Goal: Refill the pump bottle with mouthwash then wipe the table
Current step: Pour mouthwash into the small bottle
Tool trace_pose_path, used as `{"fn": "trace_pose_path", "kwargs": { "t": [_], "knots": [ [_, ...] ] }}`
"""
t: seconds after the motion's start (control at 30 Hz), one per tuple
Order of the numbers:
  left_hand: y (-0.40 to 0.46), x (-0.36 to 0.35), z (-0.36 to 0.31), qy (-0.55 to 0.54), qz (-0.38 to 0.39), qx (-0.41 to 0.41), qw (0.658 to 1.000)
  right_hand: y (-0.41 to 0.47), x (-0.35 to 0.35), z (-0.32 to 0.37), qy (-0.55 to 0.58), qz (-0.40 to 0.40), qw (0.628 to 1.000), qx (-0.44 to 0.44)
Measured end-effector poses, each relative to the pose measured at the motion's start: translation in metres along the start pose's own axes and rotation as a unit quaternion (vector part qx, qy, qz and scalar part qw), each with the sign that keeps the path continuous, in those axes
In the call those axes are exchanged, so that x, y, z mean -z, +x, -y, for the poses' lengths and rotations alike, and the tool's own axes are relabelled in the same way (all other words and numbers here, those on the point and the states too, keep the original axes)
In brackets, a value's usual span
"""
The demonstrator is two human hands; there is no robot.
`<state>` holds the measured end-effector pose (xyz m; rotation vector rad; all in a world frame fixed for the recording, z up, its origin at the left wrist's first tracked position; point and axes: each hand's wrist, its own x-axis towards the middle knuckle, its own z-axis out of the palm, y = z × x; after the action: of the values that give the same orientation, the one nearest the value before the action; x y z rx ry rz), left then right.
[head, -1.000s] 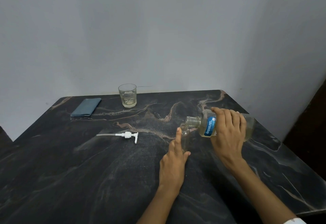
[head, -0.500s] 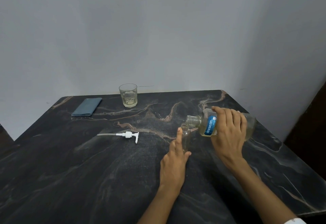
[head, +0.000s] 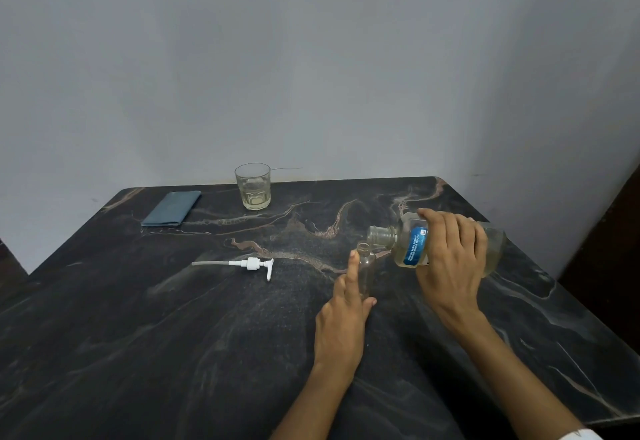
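Observation:
A small clear pump bottle (head: pixel 366 266) stands open on the dark marble table (head: pixel 173 335), right of centre. My left hand (head: pixel 344 315) holds it from the near side, index finger up along its wall. My right hand (head: pixel 450 256) grips the clear mouthwash bottle (head: pixel 408 243) with a blue label, tipped on its side with its mouth just above the small bottle's neck. Pale liquid lies in the tipped bottle. The white pump head (head: pixel 254 264) with its tube lies flat to the left. A folded blue-grey cloth (head: pixel 172 209) sits at the back left.
A drinking glass (head: pixel 253 186) with a little pale liquid stands at the table's back edge near the grey wall. The table's right edge runs close behind my right hand. A dark object stands beyond the far right corner.
Almost nothing differs: both hands hold the same pose with the mouthwash bottle tipped over the small bottle. The view has shifted very slightly.

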<state>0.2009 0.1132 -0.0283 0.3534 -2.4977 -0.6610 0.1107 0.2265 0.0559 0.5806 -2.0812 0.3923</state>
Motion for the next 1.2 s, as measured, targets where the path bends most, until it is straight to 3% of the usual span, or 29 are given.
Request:
{"fn": "trace_pose_path", "kwargs": {
  "t": [1.2],
  "knots": [
    [-0.0006, 0.0024, -0.0014, -0.012, 0.0, 0.005, 1.0, -0.0037, -0.0082, -0.0048, -0.013, 0.006, 1.0, 0.001]
  ]
}}
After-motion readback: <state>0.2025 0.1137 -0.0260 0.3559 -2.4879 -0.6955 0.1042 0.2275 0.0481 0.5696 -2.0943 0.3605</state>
